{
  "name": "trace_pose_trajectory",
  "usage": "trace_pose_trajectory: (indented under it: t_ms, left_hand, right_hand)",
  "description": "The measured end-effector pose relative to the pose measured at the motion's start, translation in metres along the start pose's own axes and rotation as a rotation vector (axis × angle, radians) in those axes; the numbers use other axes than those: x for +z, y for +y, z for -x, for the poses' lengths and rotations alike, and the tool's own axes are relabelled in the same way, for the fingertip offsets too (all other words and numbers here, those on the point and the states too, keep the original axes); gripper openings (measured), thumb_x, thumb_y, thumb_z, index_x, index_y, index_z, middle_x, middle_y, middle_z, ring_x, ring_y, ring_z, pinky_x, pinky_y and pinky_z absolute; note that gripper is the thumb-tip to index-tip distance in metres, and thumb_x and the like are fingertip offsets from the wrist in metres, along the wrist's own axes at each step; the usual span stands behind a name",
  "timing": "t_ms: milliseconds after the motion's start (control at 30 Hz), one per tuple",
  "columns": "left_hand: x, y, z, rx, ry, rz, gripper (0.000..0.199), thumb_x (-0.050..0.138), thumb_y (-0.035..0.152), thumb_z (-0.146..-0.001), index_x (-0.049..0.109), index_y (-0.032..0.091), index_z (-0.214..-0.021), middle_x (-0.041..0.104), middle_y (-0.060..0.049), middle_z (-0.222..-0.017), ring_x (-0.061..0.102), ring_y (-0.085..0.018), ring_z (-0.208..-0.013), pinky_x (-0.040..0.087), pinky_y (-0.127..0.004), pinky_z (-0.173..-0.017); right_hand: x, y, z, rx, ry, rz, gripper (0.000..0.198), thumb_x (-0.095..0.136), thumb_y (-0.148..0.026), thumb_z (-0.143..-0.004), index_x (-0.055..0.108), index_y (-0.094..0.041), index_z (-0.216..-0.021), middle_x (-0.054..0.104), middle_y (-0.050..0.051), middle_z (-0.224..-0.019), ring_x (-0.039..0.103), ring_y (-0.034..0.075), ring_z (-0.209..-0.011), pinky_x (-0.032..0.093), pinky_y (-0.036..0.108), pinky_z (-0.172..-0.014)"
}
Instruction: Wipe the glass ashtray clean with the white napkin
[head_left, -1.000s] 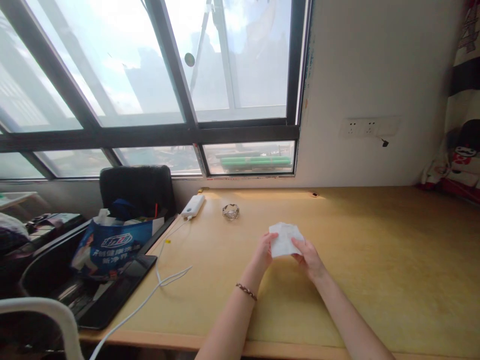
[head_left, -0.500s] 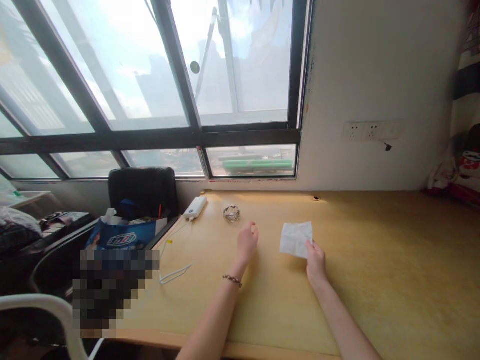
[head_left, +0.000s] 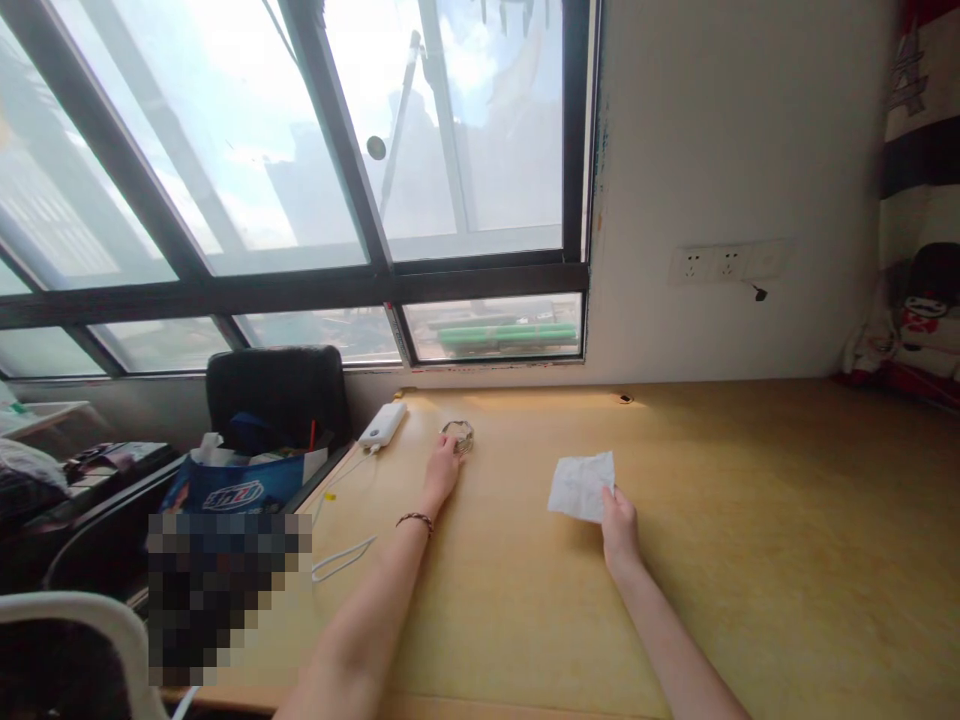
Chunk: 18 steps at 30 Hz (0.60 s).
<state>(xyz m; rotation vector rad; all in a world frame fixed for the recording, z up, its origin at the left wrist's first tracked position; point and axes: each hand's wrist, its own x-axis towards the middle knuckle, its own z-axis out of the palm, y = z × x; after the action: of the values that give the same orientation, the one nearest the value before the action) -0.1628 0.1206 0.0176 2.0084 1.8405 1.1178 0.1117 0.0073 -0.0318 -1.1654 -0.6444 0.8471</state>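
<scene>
My left hand (head_left: pixel 442 470), with a braided bracelet on its wrist, reaches to a small round, shiny, glass-like dish (head_left: pixel 466 432) on the table. Its fingers close over the dish's near left rim and hide part of it; the exact kind of dish is hard to make out. My right hand (head_left: pixel 620 525) pinches a white square tissue (head_left: pixel 581 485) by its lower right corner. The tissue is spread out and slightly creased, held just above the tabletop.
The wooden table (head_left: pixel 750 520) meets the wall and window. A white power bank (head_left: pixel 383 426) with a white cable (head_left: pixel 343 560) lies along its left edge. Beyond that edge stand a black chair (head_left: pixel 274 390) and a blue bag (head_left: pixel 232 485). Wall sockets (head_left: pixel 712 264) are at the right.
My left hand has moved forward and left from bare table to the round dish, its fingers now on the rim. My right hand still holds the tissue. The view has shifted slightly.
</scene>
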Motion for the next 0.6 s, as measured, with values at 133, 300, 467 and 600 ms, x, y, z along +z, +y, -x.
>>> trace_pose_trajectory:
  t_ms: [133, 300, 467, 600]
  left_hand:
    - [0.012, 0.027, 0.019, 0.127, -0.042, 0.092, 0.013, 0.048, 0.015, -0.07, 0.054, 0.021, -0.079, 0.052, -0.004, -0.09, 0.052, -0.016, -0.078, 0.04, -0.028, -0.073]
    - [0.046, 0.091, 0.063, 0.335, -0.114, 0.315, 0.012, 0.048, 0.019, -0.072, 0.057, 0.021, -0.081, 0.052, -0.004, -0.092, 0.051, -0.014, -0.076, 0.039, -0.023, -0.07]
    - [0.088, 0.136, 0.105, 0.561, -0.202, 0.099, 0.017, 0.043, 0.014, -0.075, 0.056, 0.019, -0.084, 0.053, -0.004, -0.089, 0.049, -0.015, -0.077, 0.04, -0.026, -0.068]
    - [0.095, 0.137, 0.115, 0.623, -0.204, 0.13, 0.026, 0.043, 0.01, -0.073, 0.055, 0.021, -0.094, 0.049, -0.006, -0.105, 0.049, -0.019, -0.09, 0.041, -0.031, -0.076]
  right_hand:
    - [0.004, 0.001, 0.0, 0.005, -0.05, -0.04, 0.04, 0.048, -0.043, -0.068, 0.058, -0.015, -0.094, 0.064, 0.006, -0.094, 0.057, 0.022, -0.089, 0.046, 0.03, -0.072]
    - [0.016, -0.005, 0.006, 0.045, -0.152, -0.191, 0.044, 0.049, -0.044, -0.069, 0.055, -0.015, -0.101, 0.061, 0.006, -0.1, 0.056, 0.021, -0.092, 0.044, 0.03, -0.076]
    - [0.008, -0.015, 0.003, 0.23, -0.183, -0.539, 0.043, 0.047, -0.049, -0.069, 0.057, -0.017, -0.096, 0.064, 0.006, -0.092, 0.059, 0.02, -0.083, 0.047, 0.031, -0.068]
    - [-0.002, -0.019, 0.0, 0.348, -0.233, -0.583, 0.041, 0.047, -0.049, -0.071, 0.056, -0.021, -0.099, 0.064, 0.005, -0.092, 0.06, 0.019, -0.079, 0.047, 0.029, -0.06]
